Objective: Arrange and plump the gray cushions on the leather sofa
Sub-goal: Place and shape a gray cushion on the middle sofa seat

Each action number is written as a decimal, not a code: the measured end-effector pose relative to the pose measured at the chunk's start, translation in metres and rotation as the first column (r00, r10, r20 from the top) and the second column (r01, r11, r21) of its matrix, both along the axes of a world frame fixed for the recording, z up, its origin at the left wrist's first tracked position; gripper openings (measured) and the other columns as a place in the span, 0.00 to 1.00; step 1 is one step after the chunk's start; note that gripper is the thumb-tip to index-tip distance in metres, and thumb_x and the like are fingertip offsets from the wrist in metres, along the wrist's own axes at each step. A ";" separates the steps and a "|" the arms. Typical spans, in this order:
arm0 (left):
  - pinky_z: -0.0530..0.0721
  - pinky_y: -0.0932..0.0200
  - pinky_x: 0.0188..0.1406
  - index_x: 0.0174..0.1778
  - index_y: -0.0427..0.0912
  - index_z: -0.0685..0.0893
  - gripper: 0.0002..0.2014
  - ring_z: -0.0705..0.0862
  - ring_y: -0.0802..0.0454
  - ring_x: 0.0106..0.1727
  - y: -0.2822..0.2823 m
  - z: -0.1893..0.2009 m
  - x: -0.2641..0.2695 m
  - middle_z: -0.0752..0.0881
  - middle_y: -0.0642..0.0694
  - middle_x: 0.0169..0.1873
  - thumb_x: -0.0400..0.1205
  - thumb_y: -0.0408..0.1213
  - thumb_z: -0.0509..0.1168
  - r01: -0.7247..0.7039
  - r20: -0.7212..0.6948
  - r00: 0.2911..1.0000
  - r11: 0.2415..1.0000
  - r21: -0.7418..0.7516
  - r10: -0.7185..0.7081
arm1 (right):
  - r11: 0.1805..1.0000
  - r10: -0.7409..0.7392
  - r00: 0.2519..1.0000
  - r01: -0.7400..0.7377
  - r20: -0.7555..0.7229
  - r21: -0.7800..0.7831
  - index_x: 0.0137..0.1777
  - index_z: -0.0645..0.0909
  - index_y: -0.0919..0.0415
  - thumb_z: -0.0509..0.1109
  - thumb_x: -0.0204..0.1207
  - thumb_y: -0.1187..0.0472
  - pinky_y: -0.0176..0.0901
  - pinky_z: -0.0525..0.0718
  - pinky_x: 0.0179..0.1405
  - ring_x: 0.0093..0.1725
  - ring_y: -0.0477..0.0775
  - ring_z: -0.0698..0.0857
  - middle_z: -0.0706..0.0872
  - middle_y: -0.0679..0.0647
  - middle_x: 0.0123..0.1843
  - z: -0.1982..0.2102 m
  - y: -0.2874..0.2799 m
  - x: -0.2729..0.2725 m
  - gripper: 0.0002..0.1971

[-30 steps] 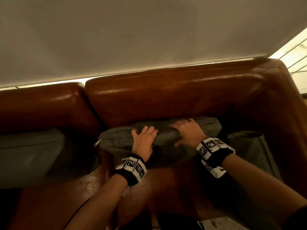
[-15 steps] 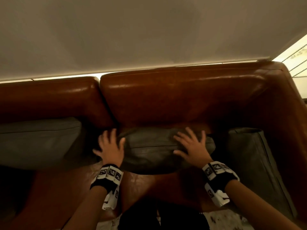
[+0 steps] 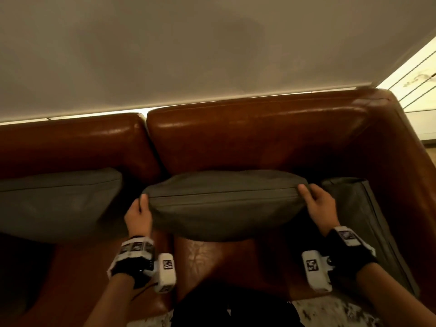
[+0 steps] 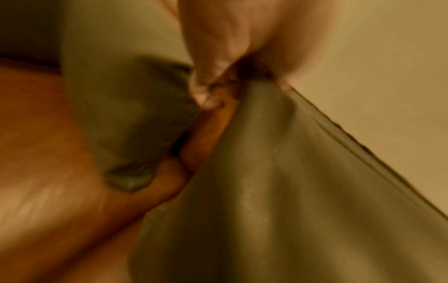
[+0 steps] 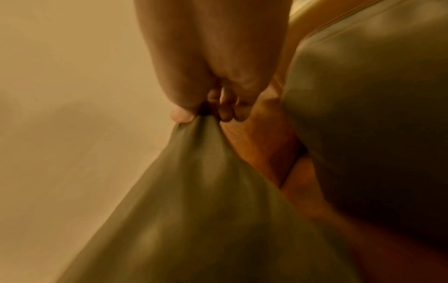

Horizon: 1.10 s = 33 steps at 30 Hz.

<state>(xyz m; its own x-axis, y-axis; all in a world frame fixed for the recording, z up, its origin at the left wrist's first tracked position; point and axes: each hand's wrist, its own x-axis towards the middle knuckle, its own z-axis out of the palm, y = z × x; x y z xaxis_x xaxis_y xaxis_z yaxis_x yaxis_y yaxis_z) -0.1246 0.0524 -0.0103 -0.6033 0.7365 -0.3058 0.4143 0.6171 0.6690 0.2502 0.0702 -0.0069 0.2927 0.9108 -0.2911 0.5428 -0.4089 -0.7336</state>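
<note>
A gray cushion point(image 3: 224, 204) is held up in front of the brown leather sofa point(image 3: 259, 138), its top seam level. My left hand point(image 3: 139, 211) grips its upper left corner, and my right hand point(image 3: 316, 201) grips its upper right corner. The left wrist view shows my left hand point(image 4: 230, 84) pinching the cushion point(image 4: 278, 191) at the corner. In the right wrist view my right hand point(image 5: 206, 113) has the cushion point(image 5: 206, 210) fabric bunched between thumb and fingers. A second gray cushion point(image 3: 59, 204) leans at the left, and a third point(image 3: 358, 220) stands against the right armrest.
Behind the sofa back rises a pale wall point(image 3: 212, 48). A bright strip with dark lines point(image 3: 415, 79) shows at the far right. The brown seat point(image 3: 231, 263) lies below the held cushion. Patterned floor point(image 3: 330, 312) appears near my legs.
Both hands have left the cushion's top, where they pressed flat, and now grip its two upper corners. The cushion stands higher and fuller than before.
</note>
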 end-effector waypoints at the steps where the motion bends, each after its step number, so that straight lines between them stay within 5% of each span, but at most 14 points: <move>1: 0.67 0.53 0.46 0.41 0.32 0.81 0.18 0.77 0.40 0.40 0.000 0.006 -0.007 0.79 0.35 0.34 0.87 0.40 0.53 0.012 0.006 1.000 1.000 0.016 -0.012 | 0.999 -0.029 0.999 0.030 0.013 -0.015 0.42 0.81 0.64 0.64 0.81 0.54 0.42 0.74 0.47 0.47 0.58 0.84 0.86 0.61 0.42 0.006 -0.001 0.012 0.14; 4: 0.66 0.56 0.45 0.40 0.38 0.76 0.15 0.74 0.46 0.42 0.008 0.011 -0.009 0.74 0.49 0.30 0.87 0.42 0.52 0.019 0.069 0.997 1.000 -0.007 -0.018 | 0.996 -0.035 0.999 0.034 -0.017 -0.082 0.43 0.81 0.66 0.62 0.81 0.51 0.45 0.74 0.47 0.46 0.61 0.83 0.85 0.61 0.41 0.010 -0.002 0.022 0.17; 7: 0.73 0.47 0.64 0.58 0.30 0.79 0.20 0.78 0.37 0.59 0.018 -0.016 -0.016 0.82 0.33 0.54 0.87 0.44 0.51 -0.008 0.206 0.977 0.984 -0.178 0.046 | 0.978 0.000 1.000 -0.003 -0.018 -0.210 0.45 0.82 0.62 0.64 0.79 0.47 0.50 0.79 0.50 0.49 0.60 0.85 0.86 0.60 0.46 -0.007 0.002 0.023 0.17; 9: 0.73 0.41 0.71 0.64 0.29 0.76 0.22 0.77 0.33 0.67 0.020 -0.032 -0.020 0.78 0.30 0.65 0.85 0.44 0.54 -0.026 0.329 0.935 0.952 -0.306 0.131 | 0.934 -0.135 0.987 0.097 -0.088 -0.344 0.54 0.80 0.62 0.65 0.77 0.43 0.57 0.84 0.55 0.54 0.63 0.85 0.85 0.62 0.55 -0.025 0.009 0.025 0.21; 13: 0.71 0.47 0.73 0.70 0.34 0.73 0.31 0.74 0.34 0.71 0.033 -0.031 -0.008 0.76 0.32 0.70 0.83 0.57 0.48 -0.004 0.283 0.953 0.933 -0.359 0.112 | 0.831 -0.420 0.896 0.315 -0.146 -0.458 0.67 0.75 0.61 0.57 0.72 0.30 0.59 0.83 0.55 0.63 0.68 0.80 0.80 0.62 0.64 -0.045 0.033 0.023 0.37; 15: 0.65 0.45 0.75 0.74 0.38 0.70 0.34 0.70 0.34 0.74 0.042 -0.024 -0.004 0.72 0.34 0.74 0.83 0.61 0.45 0.078 0.235 0.972 0.919 -0.387 0.016 | 0.850 -0.356 0.933 0.305 -0.042 -0.430 0.67 0.77 0.62 0.59 0.75 0.33 0.58 0.79 0.64 0.65 0.69 0.78 0.81 0.65 0.65 -0.038 0.044 0.023 0.34; 17: 0.64 0.45 0.77 0.77 0.39 0.67 0.32 0.66 0.35 0.77 0.049 -0.022 0.002 0.68 0.35 0.77 0.84 0.58 0.48 0.168 0.194 0.977 0.890 -0.424 -0.092 | 0.914 -0.228 0.973 0.224 0.027 -0.339 0.62 0.80 0.66 0.62 0.79 0.44 0.50 0.75 0.61 0.65 0.68 0.79 0.83 0.67 0.62 -0.032 0.048 0.011 0.25; 21: 0.73 0.50 0.67 0.65 0.37 0.77 0.22 0.77 0.36 0.68 0.041 -0.027 0.036 0.80 0.32 0.65 0.84 0.49 0.56 0.437 0.126 0.899 0.851 -0.292 -0.418 | 0.957 0.257 0.952 -0.228 0.164 -0.177 0.43 0.80 0.62 0.67 0.78 0.50 0.45 0.75 0.42 0.47 0.63 0.85 0.87 0.63 0.44 -0.030 0.031 -0.044 0.13; 22: 0.74 0.50 0.64 0.62 0.38 0.79 0.19 0.79 0.35 0.65 0.036 -0.028 0.032 0.82 0.32 0.62 0.84 0.48 0.56 0.460 0.089 0.887 0.850 -0.256 -0.453 | 0.962 0.255 0.945 -0.227 0.203 -0.153 0.44 0.80 0.62 0.66 0.78 0.52 0.44 0.74 0.41 0.47 0.63 0.85 0.87 0.63 0.44 -0.028 0.028 -0.045 0.12; 26: 0.76 0.43 0.61 0.63 0.38 0.78 0.23 0.79 0.31 0.63 0.036 -0.017 -0.009 0.82 0.31 0.59 0.85 0.52 0.50 0.256 -0.092 0.953 0.931 -0.261 -0.288 | 0.970 -0.212 0.963 0.228 0.169 -0.083 0.50 0.80 0.72 0.61 0.82 0.51 0.43 0.70 0.45 0.51 0.65 0.83 0.84 0.69 0.46 -0.005 0.038 0.010 0.20; 29: 0.78 0.43 0.52 0.58 0.36 0.79 0.21 0.81 0.30 0.57 0.042 -0.010 -0.004 0.84 0.29 0.52 0.86 0.49 0.49 0.228 -0.148 0.954 0.951 -0.208 -0.261 | 0.971 -0.219 0.965 0.229 0.143 -0.061 0.45 0.80 0.73 0.62 0.81 0.48 0.42 0.67 0.42 0.41 0.58 0.79 0.81 0.62 0.38 -0.002 0.048 0.023 0.23; 33: 0.76 0.44 0.54 0.55 0.38 0.79 0.18 0.79 0.30 0.59 0.044 -0.022 0.002 0.83 0.29 0.54 0.86 0.48 0.50 0.163 -0.070 0.981 0.962 -0.220 -0.182 | 0.965 -0.218 0.966 0.234 0.136 -0.115 0.42 0.81 0.72 0.62 0.80 0.47 0.42 0.69 0.42 0.40 0.59 0.80 0.81 0.62 0.35 -0.010 0.045 0.020 0.24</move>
